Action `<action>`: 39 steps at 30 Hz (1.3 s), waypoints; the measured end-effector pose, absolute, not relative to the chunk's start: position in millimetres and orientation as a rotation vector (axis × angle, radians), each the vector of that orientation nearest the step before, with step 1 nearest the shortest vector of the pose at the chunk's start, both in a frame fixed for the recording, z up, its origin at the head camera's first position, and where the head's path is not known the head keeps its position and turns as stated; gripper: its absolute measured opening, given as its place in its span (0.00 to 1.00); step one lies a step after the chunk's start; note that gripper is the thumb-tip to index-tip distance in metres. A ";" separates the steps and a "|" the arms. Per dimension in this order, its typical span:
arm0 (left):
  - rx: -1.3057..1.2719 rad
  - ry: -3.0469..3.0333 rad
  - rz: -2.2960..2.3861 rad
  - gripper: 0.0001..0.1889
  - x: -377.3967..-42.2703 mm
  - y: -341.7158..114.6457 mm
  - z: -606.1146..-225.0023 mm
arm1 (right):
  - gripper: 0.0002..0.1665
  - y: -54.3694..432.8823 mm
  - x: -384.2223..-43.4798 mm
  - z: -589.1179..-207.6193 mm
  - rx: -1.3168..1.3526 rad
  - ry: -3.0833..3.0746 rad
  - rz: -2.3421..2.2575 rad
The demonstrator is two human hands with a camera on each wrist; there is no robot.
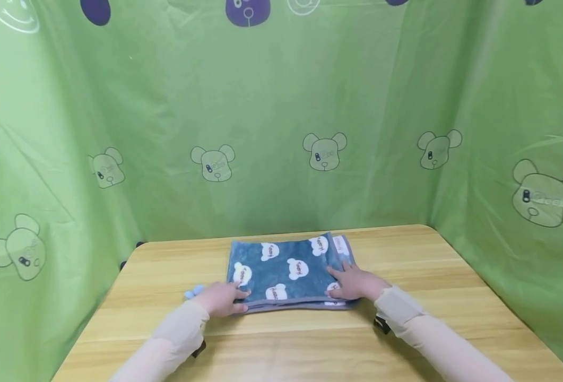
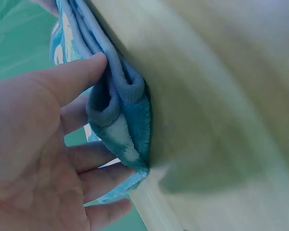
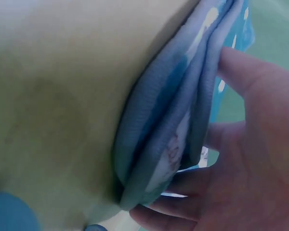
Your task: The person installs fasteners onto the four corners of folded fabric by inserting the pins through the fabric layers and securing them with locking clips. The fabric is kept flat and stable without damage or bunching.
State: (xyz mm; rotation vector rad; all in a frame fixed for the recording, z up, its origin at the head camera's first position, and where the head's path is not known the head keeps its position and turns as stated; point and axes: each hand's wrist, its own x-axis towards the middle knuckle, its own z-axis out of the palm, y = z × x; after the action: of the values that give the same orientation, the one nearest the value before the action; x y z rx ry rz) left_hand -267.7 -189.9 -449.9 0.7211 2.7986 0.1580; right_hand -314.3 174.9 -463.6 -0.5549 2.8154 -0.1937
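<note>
A folded teal plush towel with white bear-head prints and a grey-blue bound edge lies on the wooden table. Its stacked layers show at the near side in both wrist views. At its left end, my left hand rests with fingers on the top; in the left wrist view the thumb touches the bound edge and the other fingers extend along the side. My right hand lies on the right end with fingers spread. In the right wrist view its thumb meets the top layer's edge, fingers reaching along the towel's end.
A small light-blue lumpy thing sits beside the left hand, partly hidden by it. The wooden table is bordered by green curtains at the back and both sides. A blurred blue rounded shape shows low in the right wrist view.
</note>
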 end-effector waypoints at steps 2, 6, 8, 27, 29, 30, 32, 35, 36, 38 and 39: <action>0.725 2.803 0.160 0.26 -260.4 -190.3 -450.4 | 0.48 174.8 -308.1 -462.9 -0.543 2.818 -0.187; 0.756 2.818 0.147 0.26 -250.0 -191.8 -449.4 | 0.48 172.4 -296.5 -459.6 -0.526 2.824 -0.159; 0.761 2.831 0.133 0.26 -246.7 -192.0 -448.3 | 0.48 171.3 -292.9 -458.4 -0.526 2.831 -0.145; 0.775 3.013 0.374 0.27 -261.6 -160.8 -410.6 | 0.39 222.3 -299.3 -405.3 -0.705 2.943 -0.500; 0.813 3.035 0.426 0.27 -263.7 -154.8 -405.6 | 0.35 232.4 -298.8 -402.4 -0.734 2.986 -0.532; 0.826 3.039 0.452 0.26 -264.2 -151.3 -403.5 | 0.32 237.3 -298.7 -402.0 -0.744 3.005 -0.547; 0.849 3.037 0.514 0.26 -265.1 -143.6 -400.0 | 0.26 246.2 -298.8 -402.6 -0.753 3.034 -0.581; 0.847 3.008 0.623 0.25 -266.7 -130.6 -395.5 | 0.17 258.0 -301.9 -408.2 -0.775 3.050 -0.610; 0.849 2.995 0.656 0.24 -267.9 -126.2 -395.0 | 0.15 261.7 -303.4 -411.2 -0.777 3.049 -0.619; 0.853 2.958 0.719 0.24 -270.9 -117.0 -394.5 | 0.15 269.6 -307.3 -418.8 -0.788 3.041 -0.650; 0.863 2.939 0.752 0.24 -272.6 -112.2 -394.5 | 0.15 273.2 -309.2 -423.4 -0.787 3.035 -0.667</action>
State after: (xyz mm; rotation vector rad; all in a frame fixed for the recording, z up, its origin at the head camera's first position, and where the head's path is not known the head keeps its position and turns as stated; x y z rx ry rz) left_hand -272.6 -112.2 -394.5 0.8626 2.9387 0.7517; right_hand -309.2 273.2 -423.4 -0.7871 3.0350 -0.6674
